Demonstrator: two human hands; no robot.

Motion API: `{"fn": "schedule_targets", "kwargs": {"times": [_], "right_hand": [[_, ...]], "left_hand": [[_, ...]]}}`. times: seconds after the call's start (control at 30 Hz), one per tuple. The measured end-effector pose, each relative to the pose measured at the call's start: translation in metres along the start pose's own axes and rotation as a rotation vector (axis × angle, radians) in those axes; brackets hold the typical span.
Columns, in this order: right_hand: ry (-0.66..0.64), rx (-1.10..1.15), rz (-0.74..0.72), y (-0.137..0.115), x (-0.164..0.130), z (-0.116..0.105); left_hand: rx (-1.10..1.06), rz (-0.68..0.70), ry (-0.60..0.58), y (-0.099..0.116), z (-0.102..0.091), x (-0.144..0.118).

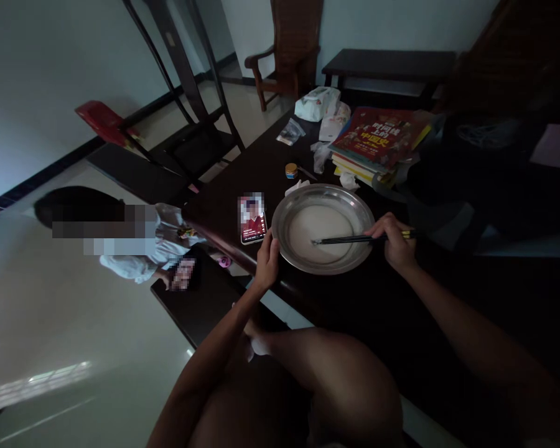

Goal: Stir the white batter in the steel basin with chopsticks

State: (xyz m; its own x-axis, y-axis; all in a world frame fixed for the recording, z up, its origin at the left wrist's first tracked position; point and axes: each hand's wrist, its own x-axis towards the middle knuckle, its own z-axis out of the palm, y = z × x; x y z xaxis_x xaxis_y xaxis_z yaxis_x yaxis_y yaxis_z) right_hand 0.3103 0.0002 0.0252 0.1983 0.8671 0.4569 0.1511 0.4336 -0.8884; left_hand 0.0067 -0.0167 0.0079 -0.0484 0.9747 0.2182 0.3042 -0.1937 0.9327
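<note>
A wide metal basin [303,260] stands on the dark table, with a smooth white mixture [315,224] in it. My left hand [267,260] grips the basin's rim at the left side, thumb along the edge. Closed around a pair of black chopsticks [345,239], my right hand [396,242] is at the basin's right rim. The chopstick tips rest in the mixture near its middle. Just left of the basin lies a lit phone [252,218] on the table.
Behind the basin are a small gold-lidded jar [291,170], a stack of books [378,140], plastic bags [318,104] and crumpled tissue [349,181]. A person in white [140,249] sits at the left by a dark bench [205,305]. Chairs [296,50] stand beyond the table.
</note>
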Motion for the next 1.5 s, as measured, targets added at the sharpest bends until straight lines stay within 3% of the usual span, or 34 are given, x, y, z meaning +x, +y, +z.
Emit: {"fn": "schedule_targets", "kwargs": {"times": [0.1,0.27,0.43,0.57,0.73,0.9,1.07,1.2,1.37,1.5], "right_hand": [[-0.044,-0.064,-0.016,-0.0002,-0.0004,0.0],[0.045,-0.011,-0.018,0.0009,0.0006,-0.001],[-0.052,-0.072,-0.017,-0.0004,0.0004,-0.0004],[0.037,-0.045,0.008,0.0004,0.0013,-0.001],[-0.033,-0.063,-0.007,0.0026,0.0013,-0.001],[0.033,-0.003,0.0,0.0054,0.0009,-0.0018],[-0.066,-0.05,-0.021,0.0029,-0.0002,-0.0015],[0.008,-0.023,-0.006,0.0018,0.0003,-0.0019],[-0.07,-0.057,-0.024,-0.0004,0.0003,-0.0007],[0.003,-0.036,-0.021,-0.0001,0.0008,-0.0011]], "left_hand": [[-0.008,0.009,0.005,-0.0003,0.0006,0.0004],[-0.005,0.018,-0.012,0.0004,0.0,0.0008],[-0.001,0.012,-0.006,0.0006,-0.0001,0.0006],[-0.005,0.014,-0.01,-0.0005,0.0001,0.0006],[-0.011,0.016,-0.003,-0.0021,0.0005,0.0008],[-0.006,0.015,-0.01,-0.0015,0.0008,0.0007],[0.003,0.012,-0.009,-0.0003,0.0008,0.0004],[-0.003,0.014,-0.014,-0.0002,0.0005,0.0003],[-0.007,0.017,-0.012,0.001,0.0002,0.0004],[-0.01,0.011,-0.009,0.0011,-0.0001,0.0007]]}}
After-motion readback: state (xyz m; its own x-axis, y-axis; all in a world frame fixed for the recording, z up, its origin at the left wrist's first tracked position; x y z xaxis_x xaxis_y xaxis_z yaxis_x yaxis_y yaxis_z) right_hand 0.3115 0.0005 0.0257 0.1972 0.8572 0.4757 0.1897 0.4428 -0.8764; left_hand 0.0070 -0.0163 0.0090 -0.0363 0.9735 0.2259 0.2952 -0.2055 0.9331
